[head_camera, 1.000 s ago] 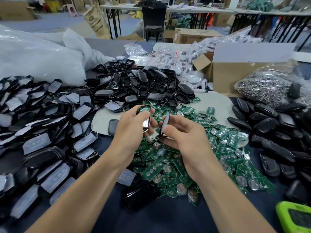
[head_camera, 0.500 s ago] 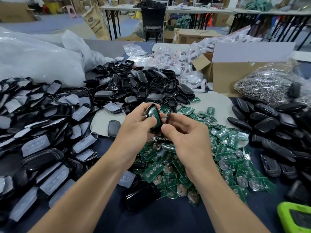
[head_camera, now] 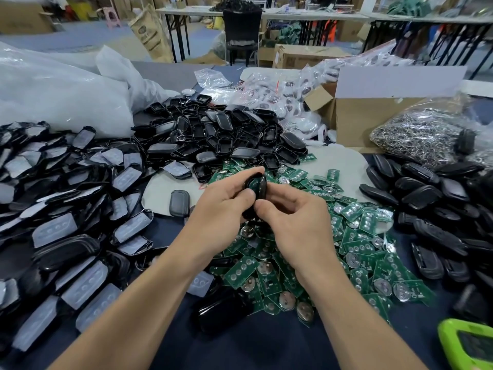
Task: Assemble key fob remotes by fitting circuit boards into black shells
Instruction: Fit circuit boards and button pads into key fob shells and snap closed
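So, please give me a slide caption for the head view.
Left hand and right hand grip a black shell above a pile of green circuit boards.

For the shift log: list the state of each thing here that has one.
key fob shell: two halves face to face, held in both hands
left hand: grips the shell
right hand: pinches the shell
circuit boards: loose in a pile
cardboard box: flap open
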`<action>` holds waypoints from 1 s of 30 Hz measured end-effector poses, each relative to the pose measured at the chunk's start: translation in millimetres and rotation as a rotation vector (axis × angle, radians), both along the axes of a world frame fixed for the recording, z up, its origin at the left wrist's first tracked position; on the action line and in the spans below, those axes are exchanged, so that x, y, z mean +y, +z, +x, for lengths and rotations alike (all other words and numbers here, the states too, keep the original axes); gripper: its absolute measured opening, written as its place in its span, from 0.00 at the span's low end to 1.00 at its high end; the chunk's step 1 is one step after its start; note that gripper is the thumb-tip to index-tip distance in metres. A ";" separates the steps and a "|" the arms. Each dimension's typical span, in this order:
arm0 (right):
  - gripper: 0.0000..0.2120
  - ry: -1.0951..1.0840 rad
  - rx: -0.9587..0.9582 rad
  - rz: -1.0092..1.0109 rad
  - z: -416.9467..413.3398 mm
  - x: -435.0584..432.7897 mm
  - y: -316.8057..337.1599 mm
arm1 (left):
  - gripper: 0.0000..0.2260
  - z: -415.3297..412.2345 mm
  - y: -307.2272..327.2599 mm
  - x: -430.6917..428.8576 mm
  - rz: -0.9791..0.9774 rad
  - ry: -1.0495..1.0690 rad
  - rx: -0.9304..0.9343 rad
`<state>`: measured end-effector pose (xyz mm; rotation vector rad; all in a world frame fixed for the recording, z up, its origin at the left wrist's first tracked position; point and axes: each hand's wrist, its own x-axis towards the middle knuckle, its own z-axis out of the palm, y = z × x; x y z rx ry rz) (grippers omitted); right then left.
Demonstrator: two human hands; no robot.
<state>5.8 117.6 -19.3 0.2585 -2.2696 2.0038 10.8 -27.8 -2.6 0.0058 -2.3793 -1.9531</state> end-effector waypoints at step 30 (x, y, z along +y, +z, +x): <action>0.14 0.155 -0.017 0.085 -1.8 12.5 4.4 | 0.23 -2.7 5.7 -38.5 0.221 -0.250 -0.139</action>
